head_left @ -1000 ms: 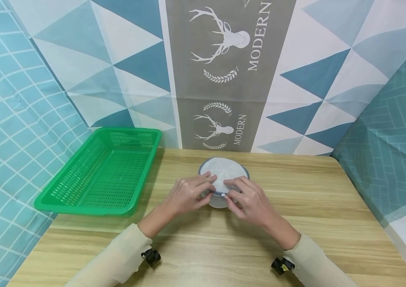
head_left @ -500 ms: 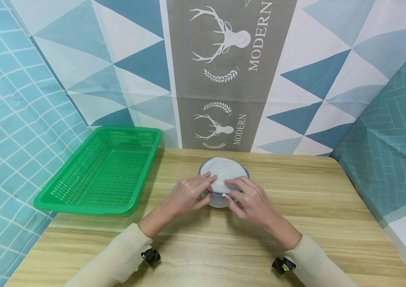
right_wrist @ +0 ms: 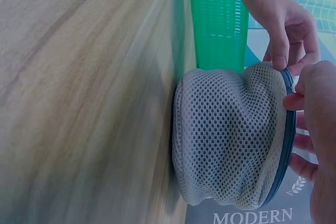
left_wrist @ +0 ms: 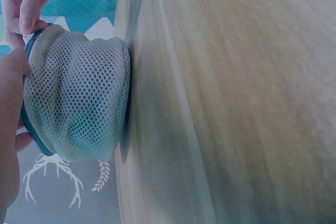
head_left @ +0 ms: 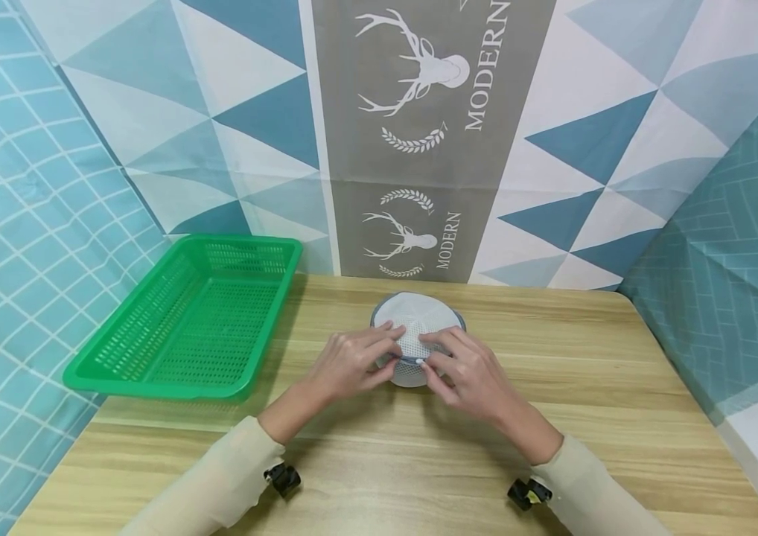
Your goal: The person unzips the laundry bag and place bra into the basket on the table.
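A round white mesh laundry bag (head_left: pixel 412 310) with a blue-grey zipped rim stands on the wooden table. Its netted side wall (left_wrist: pixel 79 93) shows in the left wrist view, slightly creased. My left hand (head_left: pixel 357 361) pinches the near rim between thumb and fingers, left of centre. Just to its right, my right hand (head_left: pixel 469 370) pinches the small white zipper pull (head_left: pixel 418 362) at the front of the rim, with its other fingers over the mesh top. In the right wrist view, the blue zipper band (right_wrist: pixel 286 140) runs under the right hand's fingers. What the bag holds cannot be made out.
A green plastic basket (head_left: pixel 258 339) with slotted walls stands left of the bag, near the table's left edge. The wooden table (head_left: pixel 553 350) reaches to a patterned backdrop (head_left: pixel 412 164) behind. Tile-print sheets hang at both sides.
Both hands stay nearly in place at the bag's near rim. The zipper pull and right hand shift very slightly; the bag and basket stand where they were.
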Available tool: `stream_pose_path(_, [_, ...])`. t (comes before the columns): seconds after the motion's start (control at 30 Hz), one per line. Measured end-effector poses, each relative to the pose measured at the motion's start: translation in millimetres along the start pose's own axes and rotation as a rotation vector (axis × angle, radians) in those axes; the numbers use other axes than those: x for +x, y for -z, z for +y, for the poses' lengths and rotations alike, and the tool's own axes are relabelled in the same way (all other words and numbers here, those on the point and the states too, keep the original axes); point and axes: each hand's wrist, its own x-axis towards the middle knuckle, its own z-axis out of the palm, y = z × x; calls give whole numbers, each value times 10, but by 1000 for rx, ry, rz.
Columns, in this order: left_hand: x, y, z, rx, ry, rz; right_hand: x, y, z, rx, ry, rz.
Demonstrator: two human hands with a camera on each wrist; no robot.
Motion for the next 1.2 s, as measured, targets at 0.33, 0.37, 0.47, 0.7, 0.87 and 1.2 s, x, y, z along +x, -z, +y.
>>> stream_pose_path(0.33, [21, -2, 1, -5, -21, 13, 55, 12, -16, 5, 15, 15])
stream_pose_path(0.37, [22, -3, 1, 1, -23, 11, 53, 11, -17, 3, 19, 15])
stream_pose_path(0.47, [30, -5, 8, 13, -24, 0, 45, 4, -18, -3, 20, 17])
stream_pose_path(0.7, [22, -14, 8, -1, -6, -20, 11, 5, 5, -2, 12, 12])
stream_pose_path(0.87, [-3, -22, -3, -2, -1, -25, -7, 12, 9, 4, 11, 6])
stream_pose_path(1.2, [-26, -25, -9, 4, 35, -24, 9, 15, -10, -2, 7, 10])
